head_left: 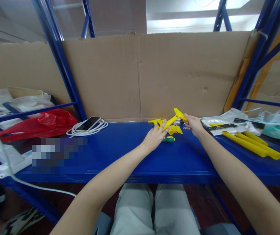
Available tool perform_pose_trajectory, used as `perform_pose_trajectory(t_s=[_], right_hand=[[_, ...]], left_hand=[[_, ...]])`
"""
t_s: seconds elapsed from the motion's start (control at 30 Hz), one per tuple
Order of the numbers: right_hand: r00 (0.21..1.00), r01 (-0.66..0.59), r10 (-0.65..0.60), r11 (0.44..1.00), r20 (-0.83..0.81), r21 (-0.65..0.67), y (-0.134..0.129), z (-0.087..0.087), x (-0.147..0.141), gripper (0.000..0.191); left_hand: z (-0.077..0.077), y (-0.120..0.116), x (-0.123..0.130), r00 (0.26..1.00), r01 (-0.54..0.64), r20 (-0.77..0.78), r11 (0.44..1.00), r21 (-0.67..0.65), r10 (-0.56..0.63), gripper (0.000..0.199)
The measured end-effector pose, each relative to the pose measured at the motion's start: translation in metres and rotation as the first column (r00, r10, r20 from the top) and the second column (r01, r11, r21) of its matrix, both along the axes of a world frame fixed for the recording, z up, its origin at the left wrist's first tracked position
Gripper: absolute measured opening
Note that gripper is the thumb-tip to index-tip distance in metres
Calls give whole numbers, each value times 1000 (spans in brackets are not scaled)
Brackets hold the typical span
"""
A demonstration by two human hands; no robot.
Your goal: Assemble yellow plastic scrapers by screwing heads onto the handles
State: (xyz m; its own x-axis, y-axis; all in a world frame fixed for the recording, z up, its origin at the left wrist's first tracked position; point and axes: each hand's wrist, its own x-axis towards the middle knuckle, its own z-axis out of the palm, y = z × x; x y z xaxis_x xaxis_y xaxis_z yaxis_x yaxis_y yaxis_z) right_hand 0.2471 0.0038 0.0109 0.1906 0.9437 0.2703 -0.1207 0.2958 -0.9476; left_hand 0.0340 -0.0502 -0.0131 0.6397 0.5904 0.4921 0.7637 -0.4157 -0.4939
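A yellow T-shaped plastic tool, like a scraper (171, 122), is held tilted above the blue shelf, its wide head up and to the right. My left hand (155, 134) is closed round the lower end of its handle. At the right end of the head, my right hand (193, 124) pinches with thumb and fingers. Below and behind the tool lie several small yellow plastic pieces (176, 130), partly covered by it. A screwdriver with a green and yellow handle (169, 139) rests just right of my left hand, its shaft partly hidden.
To the right lie several long yellow handles (247, 143) beside plastic packaging (223, 129). A phone (90, 124) sits on a coiled white cable (100, 126) at the left, near a red plastic bag (42, 123) and a white power strip (15, 164). Cardboard (140, 78) stands along the back.
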Motion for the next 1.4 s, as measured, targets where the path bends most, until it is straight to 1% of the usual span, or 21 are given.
perform_pose_trajectory(t_s=[0.07,0.17,0.23,0.3,0.4,0.53,0.73,0.87,0.93,1.0,1.07,1.13,1.23,1.3,1.4], right_hand=[[999,3,-3,1000,-32,22,0,1,0,32],[999,41,-39,998,-31,53,1,1,2,31],[998,66,-66,996,-15,56,2,0,3,31],[996,85,-85,995,-4,46,2,-1,4,30],[995,103,-103,994,6,37,2,-2,3,29],[993,116,-117,993,34,30,1,-2,1,28],[990,122,-122,993,73,10,3,-2,-1,30],[986,115,-117,993,121,24,5,-5,-1,31],[985,107,-110,994,133,28,6,-6,-1,32],[985,103,-105,994,138,22,7,-7,0,31],[984,99,-100,995,149,16,8,-8,0,31],[982,92,-94,996,165,16,7,-8,-1,31],[978,85,-85,996,190,9,6,-8,-1,31],[974,88,-87,996,208,3,5,-8,-2,31],[968,93,-92,996,233,5,4,-8,-3,31]], left_hand=[[-1,1,2,998,-38,51,999,-21,39,55],[0,8,0,979,-122,156,989,-83,134,54],[2,17,-5,954,-182,218,976,-121,205,52],[4,29,-11,931,-231,249,958,-169,268,51],[5,45,-19,905,-254,273,930,-265,325,50],[4,57,-15,912,-205,275,919,-336,304,47],[7,58,1,926,-109,279,888,-447,254,36],[9,56,-3,938,-73,266,878,-472,221,30],[11,56,-7,942,-60,254,855,-515,219,29],[13,57,-10,946,-46,240,824,-565,217,33],[14,59,-12,950,-13,243,803,-596,196,44],[13,61,-12,949,14,257,796,-606,179,54],[10,66,-10,944,-6,258,795,-606,204,61],[7,69,-8,940,-30,253,798,-602,227,59],[2,74,-6,932,-32,278,817,-575,232,48]])
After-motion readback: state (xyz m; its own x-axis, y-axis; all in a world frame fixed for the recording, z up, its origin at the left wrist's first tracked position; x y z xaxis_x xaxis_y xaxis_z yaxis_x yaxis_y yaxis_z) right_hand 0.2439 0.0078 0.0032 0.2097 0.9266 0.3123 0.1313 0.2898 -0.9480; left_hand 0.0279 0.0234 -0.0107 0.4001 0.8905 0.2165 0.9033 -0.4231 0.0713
